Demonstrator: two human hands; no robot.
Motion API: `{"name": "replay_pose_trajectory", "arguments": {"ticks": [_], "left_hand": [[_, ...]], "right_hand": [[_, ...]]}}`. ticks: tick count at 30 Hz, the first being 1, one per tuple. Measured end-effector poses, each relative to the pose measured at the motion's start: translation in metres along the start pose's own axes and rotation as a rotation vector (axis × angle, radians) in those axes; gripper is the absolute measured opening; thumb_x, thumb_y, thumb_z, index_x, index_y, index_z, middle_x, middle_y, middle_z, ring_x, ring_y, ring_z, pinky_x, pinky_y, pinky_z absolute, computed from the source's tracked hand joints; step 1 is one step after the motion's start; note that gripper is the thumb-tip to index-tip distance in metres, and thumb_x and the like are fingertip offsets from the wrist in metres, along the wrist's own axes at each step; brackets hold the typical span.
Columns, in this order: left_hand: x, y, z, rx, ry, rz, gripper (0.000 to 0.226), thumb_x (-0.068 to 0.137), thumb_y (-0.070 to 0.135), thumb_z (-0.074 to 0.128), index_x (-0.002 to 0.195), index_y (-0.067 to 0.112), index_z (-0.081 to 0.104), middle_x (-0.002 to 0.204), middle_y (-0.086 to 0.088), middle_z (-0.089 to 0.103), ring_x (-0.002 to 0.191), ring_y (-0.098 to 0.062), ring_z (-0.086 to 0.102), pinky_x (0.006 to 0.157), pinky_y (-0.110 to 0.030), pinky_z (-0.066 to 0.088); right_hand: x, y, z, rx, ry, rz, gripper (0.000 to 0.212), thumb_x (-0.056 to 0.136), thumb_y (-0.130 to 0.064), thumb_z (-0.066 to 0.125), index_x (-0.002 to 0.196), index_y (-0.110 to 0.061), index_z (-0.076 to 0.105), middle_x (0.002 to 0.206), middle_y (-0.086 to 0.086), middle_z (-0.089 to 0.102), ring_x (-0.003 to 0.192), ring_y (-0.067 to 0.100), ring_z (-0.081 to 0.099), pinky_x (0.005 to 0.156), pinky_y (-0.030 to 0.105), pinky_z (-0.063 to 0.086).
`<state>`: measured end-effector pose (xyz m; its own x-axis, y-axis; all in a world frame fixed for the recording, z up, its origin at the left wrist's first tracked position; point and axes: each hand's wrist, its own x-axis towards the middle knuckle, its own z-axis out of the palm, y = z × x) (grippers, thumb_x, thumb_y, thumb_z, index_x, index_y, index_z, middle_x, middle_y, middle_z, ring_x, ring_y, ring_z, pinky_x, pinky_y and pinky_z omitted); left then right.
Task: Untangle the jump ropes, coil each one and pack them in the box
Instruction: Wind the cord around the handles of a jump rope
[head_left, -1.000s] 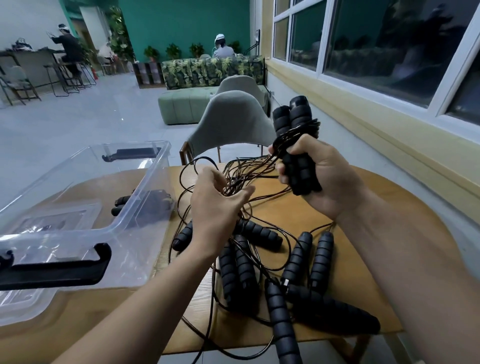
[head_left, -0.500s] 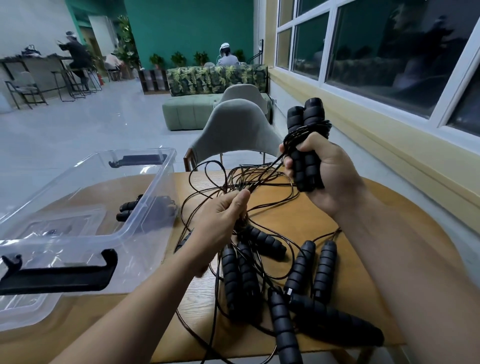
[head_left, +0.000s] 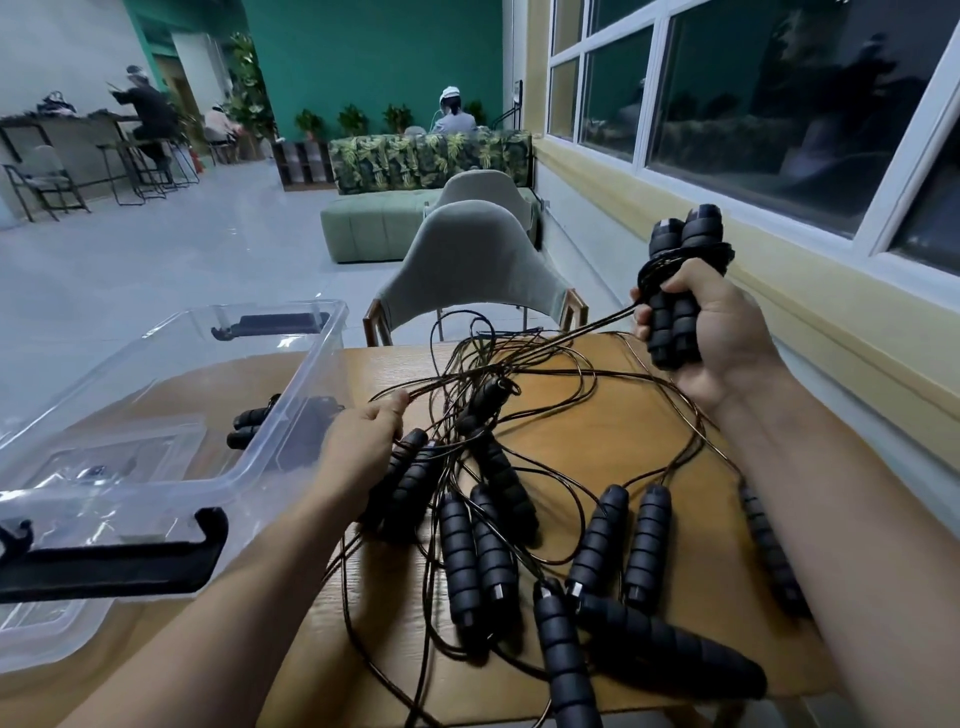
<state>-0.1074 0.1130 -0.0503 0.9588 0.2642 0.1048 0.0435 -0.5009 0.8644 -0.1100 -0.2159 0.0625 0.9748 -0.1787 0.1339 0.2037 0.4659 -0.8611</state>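
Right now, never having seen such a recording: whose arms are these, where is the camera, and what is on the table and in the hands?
No machine: a person works bare-handed, and the one camera sits on their head, looking down. On the table lies a tangle of jump ropes with black handles, beside a clear box that already holds a rope. The right hand grips two handles wrapped with cord. The left hand seems to pinch a strand in the tangle.

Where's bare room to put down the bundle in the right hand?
Most room is the clear box floor left of the packed handles. On the table, only the wood between the cord loops and the right forearm is bare. Centre and front are crowded with loose handles and cords.
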Motion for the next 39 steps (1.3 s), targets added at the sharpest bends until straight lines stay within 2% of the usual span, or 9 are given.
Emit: {"name": "replay_pose_trajectory", "arguments": {"ticks": [7,11,14,16,19,23,26,30,39], "left_hand": [[0.008,0.006,0.001,0.028,0.243,-0.008,0.063,0.109,0.054,0.047,0.066,0.009,0.060,0.077,-0.020,0.069,0.082,-0.039,0.063,0.079,-0.044,0.049],[0.009,0.000,0.007,0.274,-0.026,-0.069,0.055,0.108,0.056,0.046,0.080,0.018,0.075,0.085,-0.006,0.076,0.095,-0.033,0.070,0.089,-0.038,0.056],[0.006,0.014,0.011,0.406,0.036,0.048,0.027,0.104,0.041,0.055,0.116,0.021,0.069,0.120,-0.010,0.069,0.115,-0.036,0.062,0.099,-0.046,0.051],[-0.002,0.031,0.014,0.467,0.118,0.182,0.050,0.093,0.024,0.062,0.143,0.025,0.053,0.143,-0.008,0.050,0.132,-0.035,0.048,0.112,-0.056,0.038],[-0.023,0.057,0.014,0.364,0.334,0.429,0.082,0.072,0.004,0.066,0.148,0.027,0.045,0.154,-0.005,0.035,0.138,-0.031,0.037,0.106,-0.054,0.038],[-0.039,0.073,0.009,0.352,0.567,0.708,0.076,0.057,-0.001,0.073,0.129,0.019,0.059,0.143,-0.008,0.042,0.127,-0.030,0.044,0.091,-0.034,0.032],[-0.037,0.070,0.007,0.340,0.497,0.767,0.049,0.063,0.008,0.083,0.108,0.021,0.066,0.123,-0.004,0.048,0.114,-0.028,0.047,0.088,-0.032,0.028],[-0.037,0.063,-0.001,0.289,0.383,0.834,0.009,0.083,0.025,0.079,0.089,0.021,0.073,0.091,0.005,0.059,0.088,-0.021,0.056,0.078,-0.039,0.046],[-0.055,0.069,0.006,0.196,0.068,0.599,0.036,0.084,0.060,0.078,0.091,0.029,0.062,0.077,0.012,0.066,0.072,-0.005,0.063,0.065,-0.031,0.054]], "right_hand": [[-0.003,-0.007,0.005,0.026,0.064,-0.032,0.024,0.088,-0.012,0.058,0.109,-0.001,0.061,0.092,0.016,0.066,0.069,0.020,0.061,0.057,0.030,0.049],[-0.016,0.004,0.015,-0.005,-0.072,0.040,0.018,0.096,-0.007,0.053,0.111,0.000,0.060,0.089,0.014,0.065,0.069,0.020,0.060,0.059,0.030,0.049],[-0.021,0.007,0.027,-0.022,-0.157,0.071,0.022,0.098,-0.007,0.051,0.118,0.000,0.059,0.095,0.016,0.063,0.072,0.021,0.058,0.062,0.031,0.050],[-0.024,0.007,0.034,-0.014,-0.192,0.082,0.023,0.098,-0.008,0.052,0.119,0.001,0.059,0.099,0.018,0.061,0.074,0.022,0.058,0.063,0.031,0.050],[-0.027,0.008,0.042,0.003,-0.217,0.083,0.025,0.096,-0.008,0.054,0.119,0.002,0.059,0.102,0.020,0.061,0.076,0.022,0.058,0.064,0.032,0.050],[-0.030,0.003,0.048,0.022,-0.221,0.048,0.027,0.098,-0.006,0.053,0.122,0.003,0.059,0.102,0.021,0.060,0.076,0.023,0.058,0.066,0.033,0.050],[-0.031,-0.001,0.050,0.017,-0.213,0.009,0.025,0.099,-0.005,0.053,0.121,0.004,0.059,0.098,0.019,0.061,0.075,0.022,0.059,0.066,0.034,0.050],[-0.031,-0.002,0.056,0.016,-0.206,-0.002,0.022,0.098,-0.006,0.053,0.117,0.002,0.061,0.096,0.016,0.063,0.074,0.020,0.060,0.065,0.034,0.050],[-0.023,0.000,0.068,0.081,-0.206,0.013,0.023,0.096,-0.008,0.054,0.116,0.001,0.062,0.098,0.016,0.063,0.073,0.020,0.060,0.064,0.032,0.051]]}}
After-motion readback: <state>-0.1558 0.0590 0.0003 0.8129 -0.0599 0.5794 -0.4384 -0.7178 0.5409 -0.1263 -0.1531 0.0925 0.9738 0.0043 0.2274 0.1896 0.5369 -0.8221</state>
